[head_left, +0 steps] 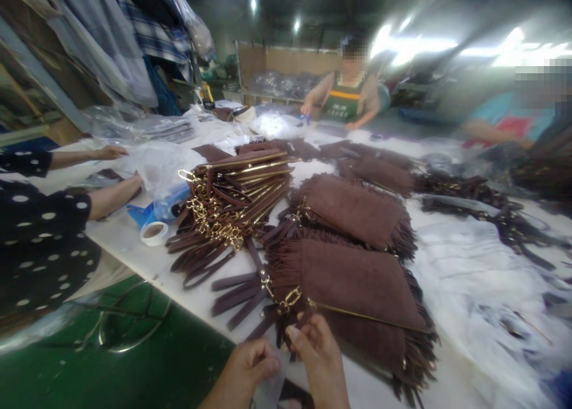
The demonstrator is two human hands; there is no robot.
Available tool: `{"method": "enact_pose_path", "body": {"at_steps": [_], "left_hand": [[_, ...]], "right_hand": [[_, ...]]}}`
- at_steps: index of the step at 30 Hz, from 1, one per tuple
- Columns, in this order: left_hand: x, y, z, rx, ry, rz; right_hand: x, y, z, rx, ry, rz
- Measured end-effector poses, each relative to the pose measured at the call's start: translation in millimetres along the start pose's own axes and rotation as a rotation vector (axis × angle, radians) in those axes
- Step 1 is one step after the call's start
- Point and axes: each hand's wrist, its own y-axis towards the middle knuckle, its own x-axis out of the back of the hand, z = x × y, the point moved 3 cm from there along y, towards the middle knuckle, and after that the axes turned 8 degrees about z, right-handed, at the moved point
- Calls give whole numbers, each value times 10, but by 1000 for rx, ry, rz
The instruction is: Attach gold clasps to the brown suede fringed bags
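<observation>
My left hand (247, 370) and my right hand (318, 356) meet at the near edge of the white table (129, 236). Their fingers pinch the dark brown strap ends (281, 328) of the nearest fringed brown suede pouch (357, 287), close to its gold chain clasp (288, 299). More fringed pouches (353, 209) lie behind it. A pile of pouches with gold zips and chains (236, 194) sits to the left of them.
A person in a black dotted sleeve (40, 230) reaches over clear plastic bags (156, 165) at left. A tape roll (154, 233) lies near the edge. Two people sit at the far side. Dark straps (491, 206) and white wrapping (482, 278) cover the right.
</observation>
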Motion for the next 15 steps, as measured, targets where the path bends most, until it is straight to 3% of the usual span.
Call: {"method": "enact_pose_path", "body": {"at_steps": [5,11,15], "left_hand": [[6,-17,-73,-5,31,6],[13,28,-8,19,39,27],[4,-18,22,117,-62,82]], "right_hand": [[-14,-2,15,10,1,-11],[33,-13,4,17,-31,-27],[35,20,-31,-1,-9,10]]}}
